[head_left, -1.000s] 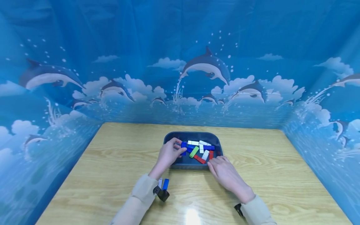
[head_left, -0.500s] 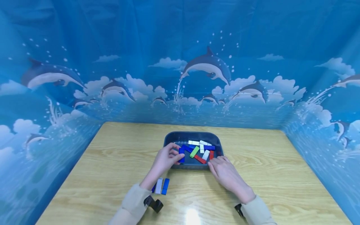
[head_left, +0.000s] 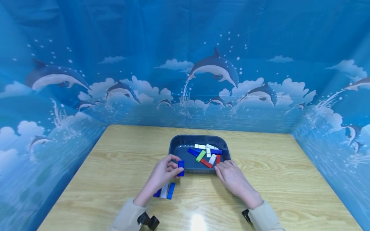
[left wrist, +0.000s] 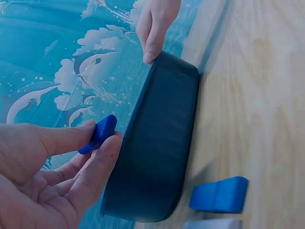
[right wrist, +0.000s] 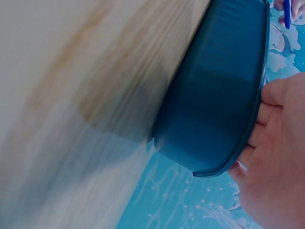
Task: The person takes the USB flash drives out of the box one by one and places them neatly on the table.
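Left of lower centre, the left hand (head_left: 160, 173) is pinching a blue stick (head_left: 181, 168) between its fingers, covering the near-left corner of the tray (head_left: 199, 171). Below, a navy stick (head_left: 157, 193) is lying partly hidden, beside a white stick (head_left: 163, 191), cut off in the left wrist view, and a paler blue stick (head_left: 171, 191). At centre, the tray is holding overlapping sticks (head_left: 200, 156), some half covered. Rightward, the right hand (head_left: 232, 178) is gripping its near-right corner, fingertips hiding behind the edge.
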A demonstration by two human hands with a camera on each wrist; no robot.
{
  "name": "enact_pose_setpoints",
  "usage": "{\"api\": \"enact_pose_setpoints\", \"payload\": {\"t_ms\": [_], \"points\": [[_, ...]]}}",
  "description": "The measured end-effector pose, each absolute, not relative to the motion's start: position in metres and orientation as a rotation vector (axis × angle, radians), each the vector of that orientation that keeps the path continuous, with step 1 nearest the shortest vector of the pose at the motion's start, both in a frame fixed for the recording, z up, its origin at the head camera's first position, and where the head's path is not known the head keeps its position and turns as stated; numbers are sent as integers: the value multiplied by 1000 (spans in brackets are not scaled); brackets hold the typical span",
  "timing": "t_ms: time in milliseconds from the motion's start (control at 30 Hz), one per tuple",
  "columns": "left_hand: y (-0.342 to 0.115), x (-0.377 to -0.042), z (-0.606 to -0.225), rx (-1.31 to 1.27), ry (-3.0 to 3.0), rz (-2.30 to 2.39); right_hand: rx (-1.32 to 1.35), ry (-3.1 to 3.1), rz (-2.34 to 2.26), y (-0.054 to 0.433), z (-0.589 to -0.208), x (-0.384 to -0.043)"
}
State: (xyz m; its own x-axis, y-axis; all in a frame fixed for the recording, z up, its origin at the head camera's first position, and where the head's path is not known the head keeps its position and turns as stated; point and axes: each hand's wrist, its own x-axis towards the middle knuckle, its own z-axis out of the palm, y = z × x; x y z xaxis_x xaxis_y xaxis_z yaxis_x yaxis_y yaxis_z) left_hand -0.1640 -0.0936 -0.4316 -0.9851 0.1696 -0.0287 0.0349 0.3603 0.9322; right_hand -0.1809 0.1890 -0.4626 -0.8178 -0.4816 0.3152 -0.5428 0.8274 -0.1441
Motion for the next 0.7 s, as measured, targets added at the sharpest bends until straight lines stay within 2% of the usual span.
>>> {"api": "enact_pose_setpoints", "payload": {"t_ms": [267, 700], "points": [[-101, -148, -435, 292, 2358, 1766, 800, -2729, 321, 188, -461, -180], [-103, -133, -455, 381, 2515, 1529, 798, -2725, 330, 188, -461, -180]]}}
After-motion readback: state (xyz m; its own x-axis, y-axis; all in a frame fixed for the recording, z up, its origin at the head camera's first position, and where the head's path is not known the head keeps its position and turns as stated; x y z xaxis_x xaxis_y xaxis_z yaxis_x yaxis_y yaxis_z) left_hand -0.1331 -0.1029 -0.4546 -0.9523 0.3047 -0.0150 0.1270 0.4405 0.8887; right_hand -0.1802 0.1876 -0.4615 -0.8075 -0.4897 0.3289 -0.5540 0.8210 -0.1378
